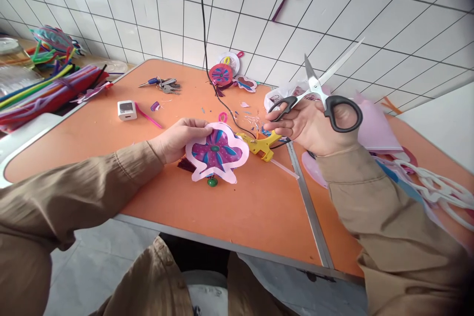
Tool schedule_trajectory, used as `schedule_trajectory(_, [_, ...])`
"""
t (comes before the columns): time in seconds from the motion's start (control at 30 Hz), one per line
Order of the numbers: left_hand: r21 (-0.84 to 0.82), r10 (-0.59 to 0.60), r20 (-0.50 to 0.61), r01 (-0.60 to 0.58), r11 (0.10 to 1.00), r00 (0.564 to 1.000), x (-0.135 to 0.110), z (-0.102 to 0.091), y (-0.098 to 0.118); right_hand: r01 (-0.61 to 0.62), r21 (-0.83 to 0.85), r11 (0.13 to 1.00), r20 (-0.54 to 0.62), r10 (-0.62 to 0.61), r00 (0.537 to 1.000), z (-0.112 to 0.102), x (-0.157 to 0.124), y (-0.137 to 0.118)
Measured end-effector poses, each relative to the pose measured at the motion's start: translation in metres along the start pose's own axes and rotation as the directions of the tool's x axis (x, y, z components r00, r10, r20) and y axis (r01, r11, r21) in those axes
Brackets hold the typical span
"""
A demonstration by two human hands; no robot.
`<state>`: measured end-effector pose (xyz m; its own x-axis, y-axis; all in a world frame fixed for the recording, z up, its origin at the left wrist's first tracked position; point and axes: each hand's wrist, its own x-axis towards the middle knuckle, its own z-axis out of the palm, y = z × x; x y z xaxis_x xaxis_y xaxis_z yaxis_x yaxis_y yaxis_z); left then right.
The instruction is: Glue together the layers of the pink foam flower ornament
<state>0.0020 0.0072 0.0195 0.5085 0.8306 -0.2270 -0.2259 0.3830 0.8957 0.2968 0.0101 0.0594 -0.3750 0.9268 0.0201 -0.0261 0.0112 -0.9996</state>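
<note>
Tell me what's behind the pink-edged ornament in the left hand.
A yellow glue gun shows past the right edge of the ornament, and a dark tassel sticks out at its lower left. The orange table directly behind it is covered, so anything there is hidden.

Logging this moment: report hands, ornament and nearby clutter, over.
Left hand pinching pink-edged ornament. Right hand holding scissors, blades open. Yellow glue gun close beside ornament.

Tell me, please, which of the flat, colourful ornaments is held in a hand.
The pink-bordered ornament with the purple centre, pinched in the left hand; neither hand touches the others, like the round red ornament by the white tiled wall.
</note>
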Motion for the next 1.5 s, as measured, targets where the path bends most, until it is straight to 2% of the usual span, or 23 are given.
schedule_trajectory(0.13, [-0.023,-0.017,-0.057,0.016,1.0,0.998,0.002,-0.001,0.0,-0.029,0.033,0.999,0.011,0.028,1.0,0.0,0.003,0.007])
schedule_trajectory(0.3, [-0.031,0.001,-0.181,-0.006,0.999,0.983,0.003,0.001,0.0,0.003,0.01,1.0,-0.06,-0.002,0.998,0.009,0.006,0.018])
schedule_trajectory(0.53, [-0.032,0.076,-0.276,-0.089,0.996,0.958,0.006,-0.003,0.0,0.054,0.156,0.986,-0.01,-0.053,0.999,0.025,0.001,0.014])
schedule_trajectory(0.67, [-0.025,0.137,-0.275,-0.149,0.989,0.952,0.006,-0.002,0.001,0.039,0.198,0.979,-0.021,-0.035,0.999,0.034,0.003,0.022])
schedule_trajectory(0.83, [0.021,0.159,-0.277,-0.16,0.987,0.948,0.004,0.0,0.002,-0.053,0.292,0.955,-0.069,0.077,0.995,0.047,0.007,0.041])
schedule_trajectory(1.0, [0.031,0.163,-0.211,-0.16,0.987,0.964,0.001,0.001,0.0,0.02,0.311,0.95,-0.135,0.023,0.991,0.059,0.002,0.045])
schedule_trajectory(1.17, [0.034,0.163,-0.151,-0.16,0.987,0.975,-0.001,0.003,0.0,0.068,0.236,0.969,-0.171,-0.028,0.985,0.063,0.001,0.04])
schedule_trajectory(1.3, [0.01,0.175,-0.146,-0.176,0.984,0.974,-0.001,0.002,0.0,0.032,0.127,0.991,-0.215,-0.004,0.977,0.067,0.002,0.047])
schedule_trajectory(1.4, [-0.036,0.155,-0.096,-0.159,0.987,0.983,-0.001,0.002,0.001,-0.067,-0.14,0.988,-0.184,0.041,0.982,0.072,-0.002,0.052])
schedule_trajectory(1.47, [-0.079,0.129,-0.044,-0.132,0.988,0.991,-0.001,0.003,0.003,-0.075,-0.443,0.893,-0.12,0.024,0.993,0.077,-0.006,0.052])
schedule_trajectory(1.5, [-0.099,0.118,-0.023,-0.12,0.988,0.993,-0.002,0.003,0.004,-0.047,-0.596,0.801,-0.102,-0.018,0.995,0.079,-0.008,0.051])
